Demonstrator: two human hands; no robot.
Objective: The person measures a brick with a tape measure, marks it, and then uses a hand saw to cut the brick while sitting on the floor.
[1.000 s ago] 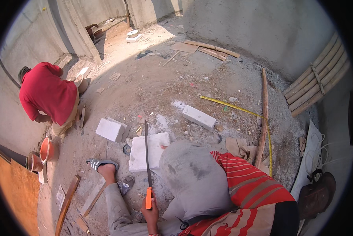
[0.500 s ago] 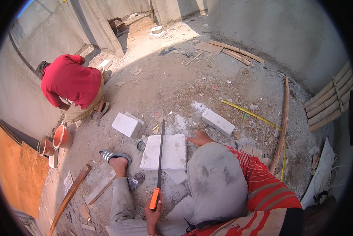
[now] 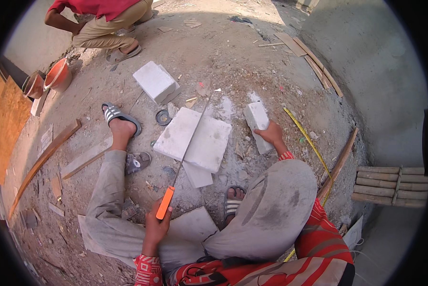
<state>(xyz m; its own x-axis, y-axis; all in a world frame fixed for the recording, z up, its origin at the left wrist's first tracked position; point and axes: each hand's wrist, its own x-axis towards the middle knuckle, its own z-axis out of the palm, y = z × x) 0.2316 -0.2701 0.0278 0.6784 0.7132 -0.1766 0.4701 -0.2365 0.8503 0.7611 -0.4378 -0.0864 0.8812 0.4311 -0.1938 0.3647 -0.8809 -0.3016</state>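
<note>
My left hand (image 3: pixel 155 225) is closed round the orange handle of a hand saw (image 3: pixel 165 203). Its long thin blade stretches away from me across the top of a wide white block (image 3: pixel 209 143), which lies flat on the ground before me. Off to the right, my right hand (image 3: pixel 273 135) grips a smaller, narrow white block (image 3: pixel 257 114), with the fingers over its upper face. The palm side of that hand is hidden. Under the near edge of the wide block, a flat pale piece (image 3: pixel 197 174) sticks out.
Beyond the wide block lie another white block (image 3: pixel 153 80) and a dark tape roll (image 3: pixel 163 117). A yellow measuring tape (image 3: pixel 305 134) runs beside a wooden pole (image 3: pixel 338 164) at right. A co-worker in red (image 3: pixel 110 28) crouches far left, near orange buckets (image 3: pixel 58 76).
My right hand has left the wide block's right edge and now holds the narrow block. The saw stays in my left hand, its blade still over the wide block. My view has turned.
</note>
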